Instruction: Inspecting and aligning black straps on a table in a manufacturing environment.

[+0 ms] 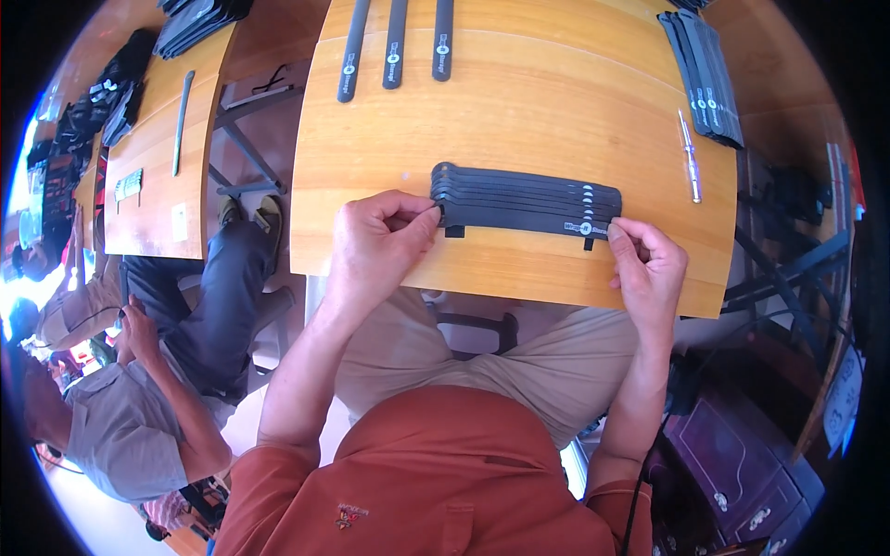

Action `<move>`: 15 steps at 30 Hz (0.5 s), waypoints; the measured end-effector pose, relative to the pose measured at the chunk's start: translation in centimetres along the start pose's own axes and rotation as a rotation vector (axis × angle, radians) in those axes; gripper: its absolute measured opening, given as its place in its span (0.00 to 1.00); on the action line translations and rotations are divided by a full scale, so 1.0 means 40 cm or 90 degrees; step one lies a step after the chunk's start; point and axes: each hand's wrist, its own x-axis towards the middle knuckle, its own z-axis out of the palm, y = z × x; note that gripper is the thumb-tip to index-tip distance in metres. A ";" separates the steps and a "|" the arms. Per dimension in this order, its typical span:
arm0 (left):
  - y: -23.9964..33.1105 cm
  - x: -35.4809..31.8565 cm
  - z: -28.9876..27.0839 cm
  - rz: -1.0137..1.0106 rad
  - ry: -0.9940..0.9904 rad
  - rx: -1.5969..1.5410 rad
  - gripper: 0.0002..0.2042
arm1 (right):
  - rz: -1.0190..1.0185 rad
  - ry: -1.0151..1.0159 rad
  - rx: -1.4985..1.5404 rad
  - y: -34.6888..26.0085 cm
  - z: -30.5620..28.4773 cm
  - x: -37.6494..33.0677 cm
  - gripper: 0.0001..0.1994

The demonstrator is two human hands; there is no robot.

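A row of black flat straps (528,196) lies overlapped on the wooden table in front of me, printed in white near the right end. Two short black tabs stick out below its lower edge. My left hand (389,236) pinches the lower left end of the straps between thumb and fingertips. At the opposite end, my right hand (651,264) has thumb and forefinger closed on the lower right corner. Its other fingers are curled under. The fingers partly cover both ends.
Several loose straps (394,46) lie at the table's (519,111) far side. A clear-handled, pen-like tool (690,157) and a strap bundle (702,79) sit by the right edge. Left, a person (130,417) sits beside another table (158,222). A purple drawer cabinet (732,454) stands lower right.
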 end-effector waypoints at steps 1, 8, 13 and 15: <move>0.000 -0.001 0.000 0.001 -0.002 -0.001 0.06 | 0.013 -0.001 0.021 -0.002 0.002 -0.001 0.06; 0.004 -0.002 0.000 -0.017 0.000 0.020 0.06 | 0.005 0.010 0.013 0.005 0.003 0.000 0.06; 0.005 -0.001 0.001 -0.003 0.000 0.023 0.06 | 0.015 0.002 0.030 0.004 0.001 0.000 0.06; 0.010 -0.002 0.003 -0.019 0.005 0.016 0.06 | 0.017 0.007 0.023 0.002 0.002 -0.001 0.06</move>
